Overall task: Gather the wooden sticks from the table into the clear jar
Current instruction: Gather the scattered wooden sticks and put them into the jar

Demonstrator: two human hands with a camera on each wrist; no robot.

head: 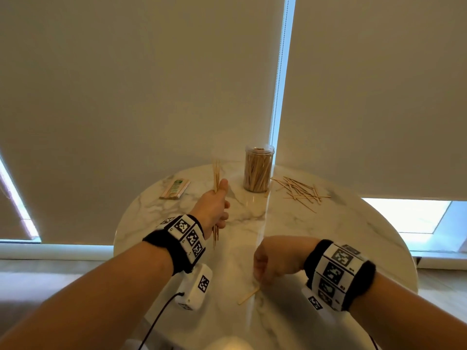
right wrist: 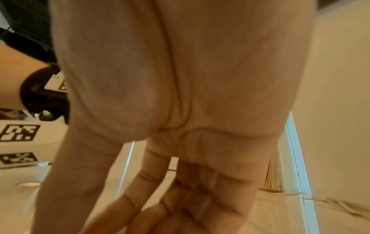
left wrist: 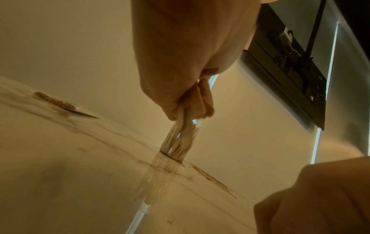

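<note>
though the right hand is bent down over one loose stick near the table's front edge, i cannot tell whether its fingers have hold of it. the left hand is closed round an upright bundle of sticks, ends on the marble. clear jar, nearly full, stands by the far edge, scattered sticks just right of it. pale blinds behind.
</note>
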